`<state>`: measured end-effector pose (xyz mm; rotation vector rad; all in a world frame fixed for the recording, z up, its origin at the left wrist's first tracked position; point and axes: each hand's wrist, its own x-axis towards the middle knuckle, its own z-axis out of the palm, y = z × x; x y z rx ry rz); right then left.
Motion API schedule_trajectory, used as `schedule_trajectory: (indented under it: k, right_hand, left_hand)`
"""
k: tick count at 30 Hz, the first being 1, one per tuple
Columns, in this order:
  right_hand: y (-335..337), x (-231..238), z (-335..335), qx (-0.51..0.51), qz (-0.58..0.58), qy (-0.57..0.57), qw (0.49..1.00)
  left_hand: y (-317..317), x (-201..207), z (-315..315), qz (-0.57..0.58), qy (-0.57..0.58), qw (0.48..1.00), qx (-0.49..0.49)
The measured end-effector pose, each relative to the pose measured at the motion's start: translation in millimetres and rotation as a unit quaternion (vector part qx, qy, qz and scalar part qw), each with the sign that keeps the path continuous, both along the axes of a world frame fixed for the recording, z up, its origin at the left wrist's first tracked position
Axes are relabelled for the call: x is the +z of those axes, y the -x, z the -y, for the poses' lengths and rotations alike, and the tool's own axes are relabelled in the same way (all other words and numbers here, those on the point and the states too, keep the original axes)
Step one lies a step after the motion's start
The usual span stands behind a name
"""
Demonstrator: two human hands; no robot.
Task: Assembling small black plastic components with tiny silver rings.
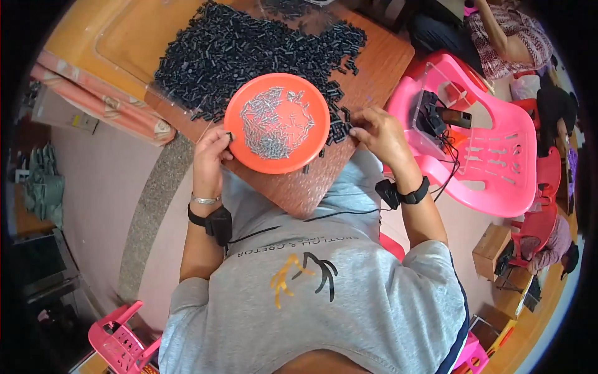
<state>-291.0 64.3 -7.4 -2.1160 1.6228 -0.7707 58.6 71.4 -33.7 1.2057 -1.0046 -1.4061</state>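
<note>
A round orange-red plate (pixel 299 163) lies on the corner of the wooden table, with many small silvery metal pins (pixel 274 146) spread over it. My left hand (pixel 212 153) is at the plate's left rim, thumb and finger closed on a small black piece (pixel 230 136). To the right of the plate, my right hand (pixel 381 136) has its fingertips drawn together on one of the small black pieces there, which the fingers partly hide. Beside those fingertips, several short black pieces (pixel 337 132) sit close together. Behind the plate spreads a large heap of black cylindrical pieces (pixel 243 47).
The brown wooden table (pixel 305 193) ends in a corner just before my body. A pink plastic chair (pixel 492 156) at the right bears a clear box (pixel 430 103) with black devices and cables. Black bands with small boxes circle both my wrists. Other people sit at the far right.
</note>
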Motion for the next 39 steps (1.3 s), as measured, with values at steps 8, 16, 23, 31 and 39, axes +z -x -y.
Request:
schedule_trajectory:
  k: [8,16,23,31,39]
  right_hand:
    - [-34.9,18.5,40.7,0.061,-0.034,-0.007,0.998]
    - [-55.4,7.1,54.8,0.026,0.053,-0.05,0.997]
    - [-66.4,25.0,13.9,0.049,0.181,-0.107,0.976]
    - [-106.4,-12.5,-56.6,0.142,0.267,-0.255,0.918]
    - [-115.2,-7.3,-60.0,0.146,0.191,-0.213,0.947]
  left_hand:
    - [6.9,1.2,-0.3,-0.046,-0.005,0.999,0.026]
    - [9.3,-0.7,7.2,-0.083,0.007,0.996,0.012]
    - [-15.6,24.5,-14.1,-0.032,0.035,0.998,0.028]
    - [-70.0,21.3,-68.6,0.031,0.011,0.999,0.035]
    - [-78.2,-4.3,-82.7,0.002,-0.013,0.999,0.034]
